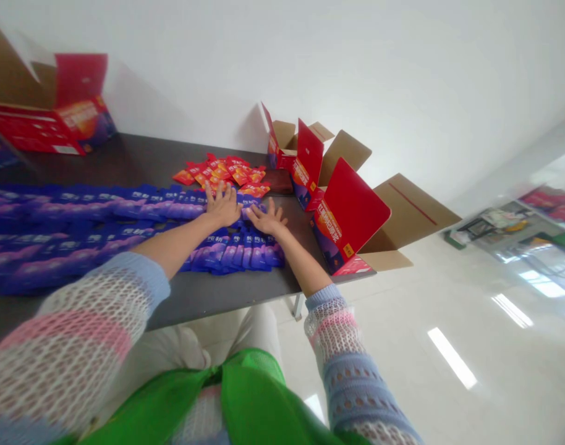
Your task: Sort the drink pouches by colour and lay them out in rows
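Two long rows of overlapping blue-purple sachets [92,207] run along the dark table. My left hand [223,205] lies spread over the right part of the back row, its fingertips reaching the edge of a pile of red-orange sachets [227,170]. At the right end of that same row rests my right hand [267,219], fingers apart and palm down. Neither hand grips a sachet that I can see. Closer to me, the front row of blue-purple sachets [236,252] ends just below my right hand. My left forearm covers part of both rows.
Open red cartons [352,216] stand at the table's right end, flaps up, one at the corner. Another open red carton [73,127] is at the back left. A dark brown flat object [279,182] lies beside the red pile. The white wall [185,74] rises behind.
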### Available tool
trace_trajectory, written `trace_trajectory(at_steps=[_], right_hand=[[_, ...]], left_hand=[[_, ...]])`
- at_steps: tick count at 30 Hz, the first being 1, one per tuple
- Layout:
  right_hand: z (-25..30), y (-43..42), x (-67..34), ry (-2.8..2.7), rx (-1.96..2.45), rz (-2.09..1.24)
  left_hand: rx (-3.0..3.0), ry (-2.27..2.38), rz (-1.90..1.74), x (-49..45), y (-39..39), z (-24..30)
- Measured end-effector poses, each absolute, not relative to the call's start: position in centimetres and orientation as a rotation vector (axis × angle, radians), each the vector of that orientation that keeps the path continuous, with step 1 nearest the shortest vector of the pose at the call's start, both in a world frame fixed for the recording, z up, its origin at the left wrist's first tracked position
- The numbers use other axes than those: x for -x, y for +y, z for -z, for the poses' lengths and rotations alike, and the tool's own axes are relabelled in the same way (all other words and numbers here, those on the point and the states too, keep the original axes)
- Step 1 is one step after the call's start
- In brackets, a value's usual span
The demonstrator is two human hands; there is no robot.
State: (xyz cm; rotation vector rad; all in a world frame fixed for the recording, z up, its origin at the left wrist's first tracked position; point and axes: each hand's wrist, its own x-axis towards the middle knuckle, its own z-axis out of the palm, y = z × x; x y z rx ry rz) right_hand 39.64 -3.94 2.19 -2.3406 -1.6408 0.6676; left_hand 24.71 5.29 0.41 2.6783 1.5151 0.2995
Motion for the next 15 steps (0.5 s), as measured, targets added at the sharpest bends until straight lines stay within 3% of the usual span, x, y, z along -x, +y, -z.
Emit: trace_trajectory(at_steps=[5,11,15], right_hand=[[-2.1,-4.7,-39.2,-1.788,2.376,-0.518],[-3.2,-5.5,-41.8,-1.451,2.399,-0.477],[-3.1,-5.6,-43.1,-1.334,2.464,-0.388]], left_hand=[[-2.71,1.515,-0.223,-26.2,4.2,-1.3],[-2.522,1.745,-0.611,-26.9,4.1,-3.2],[-2.308,1.821,-0.464,-26.0,7.0,-4.2]])
